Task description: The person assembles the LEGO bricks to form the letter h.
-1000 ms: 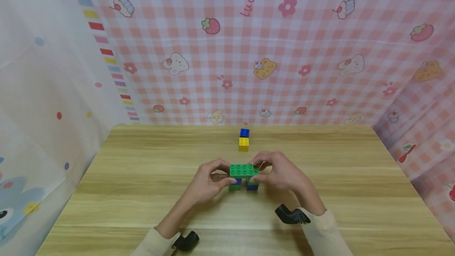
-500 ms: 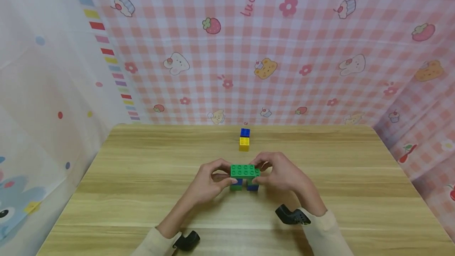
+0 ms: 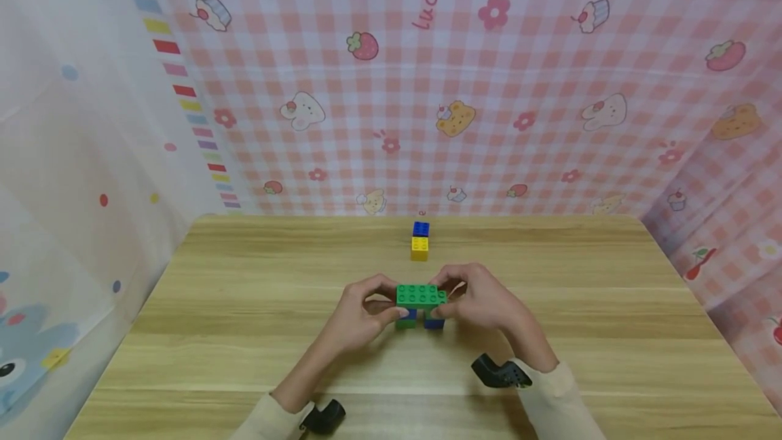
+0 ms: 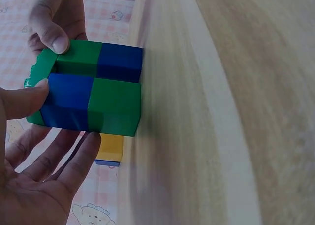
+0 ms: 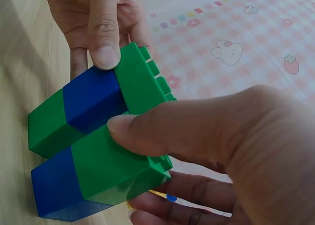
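Note:
A long green toy brick (image 3: 417, 295) bridges two short columns of toy bricks in the middle of the table. The left column has a blue brick (image 4: 68, 102) above a green one (image 4: 114, 107). On the right, a green brick (image 5: 110, 161) tops a blue one (image 5: 56, 185), and some studs stay uncovered beside the long brick. My left hand (image 3: 363, 314) pinches the left column's upper blue brick, its thumb at the seam with the long brick. With thumb and fingers, my right hand (image 3: 479, 297) grips the right column's green brick.
Behind the bridge, a yellow brick (image 3: 419, 249) and a blue brick (image 3: 421, 229) stand in line toward the back edge of the wooden table (image 3: 275, 250). A pink checked cloth (image 3: 391, 87) hangs beyond that edge. Pale curtain (image 3: 91, 155) borders the left side.

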`<state>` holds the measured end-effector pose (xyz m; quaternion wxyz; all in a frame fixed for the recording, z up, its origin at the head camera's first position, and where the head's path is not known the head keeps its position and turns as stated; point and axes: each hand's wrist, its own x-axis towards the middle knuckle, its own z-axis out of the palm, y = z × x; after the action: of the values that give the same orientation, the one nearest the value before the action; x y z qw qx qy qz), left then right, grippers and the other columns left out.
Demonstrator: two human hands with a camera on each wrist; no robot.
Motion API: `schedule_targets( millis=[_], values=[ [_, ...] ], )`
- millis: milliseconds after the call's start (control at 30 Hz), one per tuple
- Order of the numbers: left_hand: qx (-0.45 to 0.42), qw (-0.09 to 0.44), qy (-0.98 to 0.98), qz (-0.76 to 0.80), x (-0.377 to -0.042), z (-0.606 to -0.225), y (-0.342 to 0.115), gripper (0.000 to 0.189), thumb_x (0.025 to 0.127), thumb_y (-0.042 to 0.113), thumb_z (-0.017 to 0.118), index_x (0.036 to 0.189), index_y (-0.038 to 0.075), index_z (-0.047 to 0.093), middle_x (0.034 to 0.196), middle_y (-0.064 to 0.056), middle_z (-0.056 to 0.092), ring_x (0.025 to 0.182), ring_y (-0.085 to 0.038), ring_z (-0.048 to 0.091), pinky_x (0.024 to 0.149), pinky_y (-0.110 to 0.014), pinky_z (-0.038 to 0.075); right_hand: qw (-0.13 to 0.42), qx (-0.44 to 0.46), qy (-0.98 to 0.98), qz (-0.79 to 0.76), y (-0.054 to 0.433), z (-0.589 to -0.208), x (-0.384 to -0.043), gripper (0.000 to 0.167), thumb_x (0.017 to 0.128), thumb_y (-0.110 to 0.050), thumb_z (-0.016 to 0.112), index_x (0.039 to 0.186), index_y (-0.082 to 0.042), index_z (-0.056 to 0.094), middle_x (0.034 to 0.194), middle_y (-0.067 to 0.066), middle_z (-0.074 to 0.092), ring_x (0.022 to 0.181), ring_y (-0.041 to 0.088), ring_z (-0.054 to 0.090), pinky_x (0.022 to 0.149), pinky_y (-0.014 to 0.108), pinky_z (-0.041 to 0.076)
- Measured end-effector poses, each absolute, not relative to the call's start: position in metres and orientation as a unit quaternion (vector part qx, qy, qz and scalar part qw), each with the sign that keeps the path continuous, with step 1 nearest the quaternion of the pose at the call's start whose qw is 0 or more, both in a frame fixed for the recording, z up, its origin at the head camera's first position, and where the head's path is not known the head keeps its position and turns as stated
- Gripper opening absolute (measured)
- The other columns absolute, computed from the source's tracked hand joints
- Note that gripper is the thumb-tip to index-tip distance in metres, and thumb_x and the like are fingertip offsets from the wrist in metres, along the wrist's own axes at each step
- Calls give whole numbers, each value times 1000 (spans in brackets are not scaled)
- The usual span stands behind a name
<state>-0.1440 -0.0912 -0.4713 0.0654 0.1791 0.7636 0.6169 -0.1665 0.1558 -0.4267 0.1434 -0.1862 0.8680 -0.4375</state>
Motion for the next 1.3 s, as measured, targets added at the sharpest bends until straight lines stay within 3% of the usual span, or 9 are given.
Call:
schedule_targets(
  millis=[233, 567, 900, 1100, 1300],
  values=[
    [183, 69, 773, 604, -145, -471, -94, 23, 89, 1, 77, 108, 11, 68, 109, -6, 71, 107, -20, 70, 93, -25, 62, 137, -216, 876, -410, 155, -426, -166, 24, 82, -15, 86, 100, -21, 72, 95, -6, 70, 94, 16, 61, 97, 44, 58],
    [175, 69, 771, 609, -146, -470, -94, 21, 88, 1, 79, 105, 8, 70, 110, -11, 71, 108, -26, 70, 92, -26, 63, 137, -183, 873, -430, 149, -422, -163, 24, 77, -12, 87, 96, -17, 73, 92, -2, 69, 90, 18, 61, 86, 32, 58],
    [187, 64, 762, 617, -148, -474, -92, 25, 86, -2, 78, 107, 8, 70, 112, -11, 71, 110, -25, 71, 96, -27, 61, 145, -172, 869, -440, 153, -425, -165, 23, 76, -14, 88, 94, -16, 73, 92, 1, 69, 88, 20, 61, 84, 32, 58],
    [187, 91, 744, 635, -149, -478, -96, 29, 87, 0, 79, 113, 7, 67, 121, -14, 70, 121, -31, 68, 100, -29, 58, 142, -220, 862, -433, 157, -430, -167, 26, 79, -17, 87, 98, -18, 70, 95, 0, 69, 91, 19, 62, 88, 39, 60],
    [198, 95, 742, 634, -148, -480, -98, 29, 89, -1, 77, 113, 8, 66, 119, -13, 72, 118, -28, 70, 100, -28, 59, 144, -253, 864, -410, 162, -430, -168, 27, 84, -30, 85, 105, -22, 71, 99, -5, 70, 94, 16, 63, 94, 42, 59]
  ],
)
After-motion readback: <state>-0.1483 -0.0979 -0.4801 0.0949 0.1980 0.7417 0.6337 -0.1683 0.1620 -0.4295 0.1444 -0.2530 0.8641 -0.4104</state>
